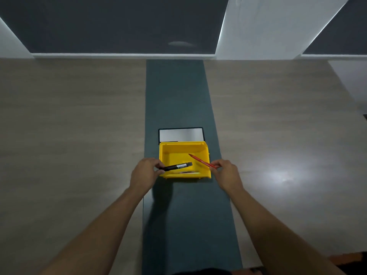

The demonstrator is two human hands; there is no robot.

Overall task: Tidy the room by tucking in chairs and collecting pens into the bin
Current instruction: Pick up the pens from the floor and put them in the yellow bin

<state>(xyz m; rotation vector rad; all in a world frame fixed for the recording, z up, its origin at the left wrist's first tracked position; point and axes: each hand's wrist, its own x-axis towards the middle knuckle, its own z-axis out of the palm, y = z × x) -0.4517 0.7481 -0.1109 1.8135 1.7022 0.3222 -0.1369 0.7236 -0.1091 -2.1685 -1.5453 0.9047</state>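
Observation:
A yellow plastic bin (pixel 164 153) sits on the dark centre strip of the table. My left hand (pixel 144 171) pinches the end of a black marker (pixel 177 166), which reaches out over the bin's left rim. At the bin's right edge my right hand (pixel 227 172) holds a red pen (pixel 200 160) by its end, the tip pointing into the bin. Something pale and thin lies on the bin's floor near the front wall; I cannot make out what it is.
The table (pixel 79 126) is wide, wood-toned on both sides of the dark strip. A grey metal cover plate (pixel 181 134) is set into the strip just behind the bin. A white ledge and dark wall panels run along the table's far edge.

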